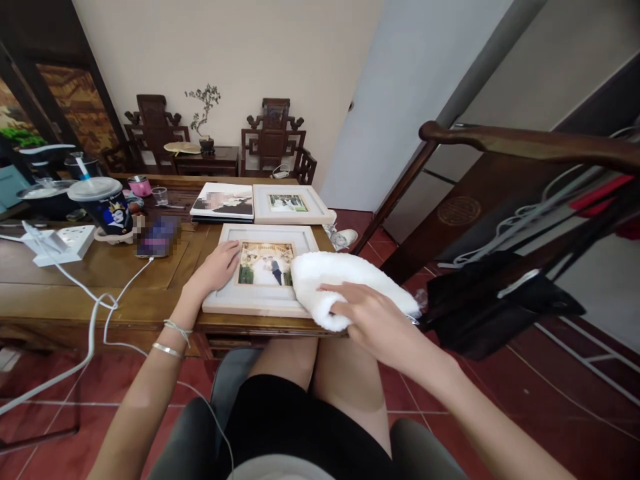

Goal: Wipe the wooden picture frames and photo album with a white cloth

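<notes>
A light wooden picture frame (260,311) with a small photo in a pale mat lies flat at the table's front edge. My left hand (220,265) rests on its left border, fingers stretched out. A fluffy white cloth (350,270) covers the frame's right side and hangs past the table's corner. My right hand (363,310) grips this cloth, pressing it toward the lower right of the frame; some of its fingers are hidden in the folds.
Behind lie a second picture frame (320,213) and a photo album (223,202). To the left are a phone (156,239) on a charging cable, a lidded drink cup (105,207) and a white power strip (63,245). A wooden rack (520,143) with hanging bags stands at right.
</notes>
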The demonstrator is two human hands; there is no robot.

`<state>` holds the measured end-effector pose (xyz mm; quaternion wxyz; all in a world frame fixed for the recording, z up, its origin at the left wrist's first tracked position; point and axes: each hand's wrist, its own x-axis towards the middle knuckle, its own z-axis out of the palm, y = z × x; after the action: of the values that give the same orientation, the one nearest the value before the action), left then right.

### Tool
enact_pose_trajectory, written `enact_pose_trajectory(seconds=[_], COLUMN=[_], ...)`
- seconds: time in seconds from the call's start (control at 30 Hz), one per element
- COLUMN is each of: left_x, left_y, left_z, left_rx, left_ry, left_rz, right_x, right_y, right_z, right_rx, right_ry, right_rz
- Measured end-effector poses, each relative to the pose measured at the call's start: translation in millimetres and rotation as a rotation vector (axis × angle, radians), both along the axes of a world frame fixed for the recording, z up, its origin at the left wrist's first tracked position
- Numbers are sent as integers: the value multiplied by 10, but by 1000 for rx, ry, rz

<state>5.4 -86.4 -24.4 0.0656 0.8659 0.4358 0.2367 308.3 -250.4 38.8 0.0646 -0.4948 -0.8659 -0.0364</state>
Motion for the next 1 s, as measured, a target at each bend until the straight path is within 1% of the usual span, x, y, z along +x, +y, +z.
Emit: enact_pose_trajectory(seconds=[0.07, 0.13, 0.3, 0.4, 0.47, 0.5, 0.57, 0.63, 0.73, 0.8, 0.83, 0.9, 0.93, 1.0], left_x=[-2, 0, 5, 6, 7, 7, 9, 12, 21, 26, 28, 27, 25, 18], left_y=[15, 26, 22, 9, 6, 6, 9, 10, 2, -6, -9, -11, -10, -6], left_z=[-3, -3, 11, 22, 23, 21, 15, 10, 6, 3, 1, -5, -8, -15], left_rx=[-12, -19, -13, -13, -13, -14, -17, -19, -17, -15, -14, -12, -11, -9], left_ry=[20, 37, 51, 45, 36, 31, 24, 20, 10, 2, -2, -5, -6, -3], left_rz=[-8, -6, -14, -9, -2, 0, 1, 3, 8, 9, 11, 16, 19, 23], right_x=[70, 82, 24, 13, 14, 13, 8, 3, 7, 8, 4, -19, -38, -89], right_y=[108, 302, 971, 1298, 1387, 1380, 1260, 1024, 594, 382, 326, 342, 413, 658], right_z=[-23, -33, -19, -44, -77, -91, -96, -59, 63, 149, 181, 212, 209, 171], right_rx=[0, 0, 10, 51, 72, 79, 78, 47, -38, -101, -120, -104, -66, 43], right_ry=[18, 25, 7, 8, -8, -20, -41, -53, -66, -77, -81, -82, -78, -72], right_rz=[-11, -42, -182, -192, -174, -160, -121, -78, -23, -29, -55, -130, -157, -154])
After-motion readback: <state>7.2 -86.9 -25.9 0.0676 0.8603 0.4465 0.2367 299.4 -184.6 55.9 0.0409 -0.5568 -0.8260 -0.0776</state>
